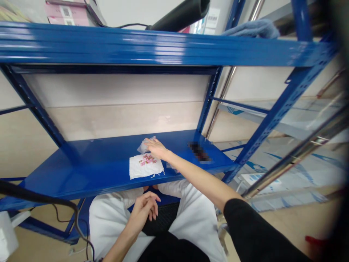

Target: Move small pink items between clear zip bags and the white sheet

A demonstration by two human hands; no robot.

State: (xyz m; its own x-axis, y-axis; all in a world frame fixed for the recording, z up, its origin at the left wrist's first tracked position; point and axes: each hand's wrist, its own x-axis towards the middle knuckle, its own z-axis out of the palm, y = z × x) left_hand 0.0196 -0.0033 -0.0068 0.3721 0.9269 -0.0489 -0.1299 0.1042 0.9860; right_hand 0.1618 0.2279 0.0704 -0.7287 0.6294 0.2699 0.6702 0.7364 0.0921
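My right hand (pixel 156 148) reaches across the lower shelf and has its fingers on a small clear plastic bag (pixel 141 147), holding it near the shelf's middle. Just in front of that bag lies a white cloth (pixel 141 170) with pink flower embroidery and loose threads at its front edge. My left hand (pixel 145 206) hovers above my lap, fingers loosely curled and apart, with nothing in it. Partly hidden by my right forearm, another bit of clear plastic (pixel 171 166) rests beside the cloth.
The blue shelf (pixel 89 163) has a dark, pixelated object (pixel 200 152) on its right side. A thick blue beam (pixel 109 45) crosses overhead, with pink boxes (pixel 68 14), a black tube (pixel 180 16) and a blue towel (pixel 253 29) above it. A black cable (pixel 40 196) hangs at left.
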